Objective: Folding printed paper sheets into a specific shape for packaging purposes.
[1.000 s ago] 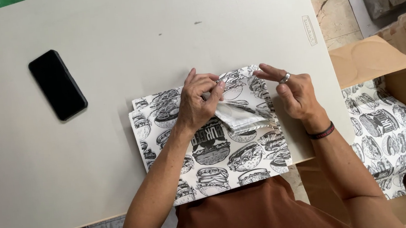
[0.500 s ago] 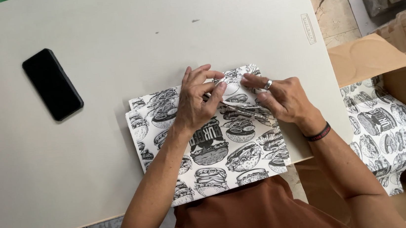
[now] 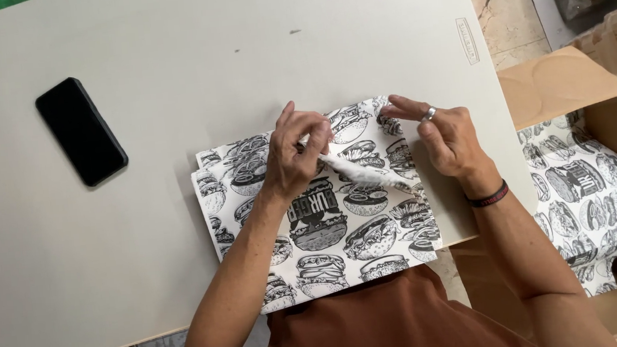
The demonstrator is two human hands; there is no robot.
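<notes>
Both hands [image 3: 299, 155] [image 3: 444, 138] palm-down, pinching printed paper [image 3: 328, 224]

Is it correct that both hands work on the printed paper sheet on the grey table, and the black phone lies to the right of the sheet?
Not quite. The head view shows the black phone to the left of the printed paper sheet, not the right. The left hand and right hand do work on it, on the grey table.
</notes>
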